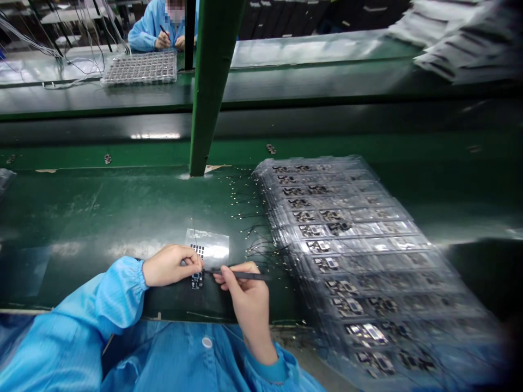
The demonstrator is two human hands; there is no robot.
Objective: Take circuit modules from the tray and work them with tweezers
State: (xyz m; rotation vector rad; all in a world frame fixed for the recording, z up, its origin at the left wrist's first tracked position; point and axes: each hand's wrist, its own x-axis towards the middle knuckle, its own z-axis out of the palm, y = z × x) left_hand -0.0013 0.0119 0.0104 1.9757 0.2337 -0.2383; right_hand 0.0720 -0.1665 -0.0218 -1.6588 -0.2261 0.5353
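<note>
My left hand [175, 265] is closed in a pinch on a small circuit board [196, 282], its fingertips covering the board's upper part. From the right, my right hand [245, 288] grips black tweezers [255, 276] like a pen, their tip pointing at the board. Whether the tip touches the board cannot be made out. Just behind my fingers lies a clear sheet [216, 247] with rows of small black squares [198, 249]. A thin wire [193, 227] sticks up past the sheet's top edge.
Stacked clear plastic trays [392, 261] with circuit boards fill the right side. Thin black cables [261, 245] lie along their left edge. A green post [212, 87] rises ahead. Single boards sit on the green ledge [155, 155]. Across the line, a co-worker [149, 27] works behind another tray [141, 68].
</note>
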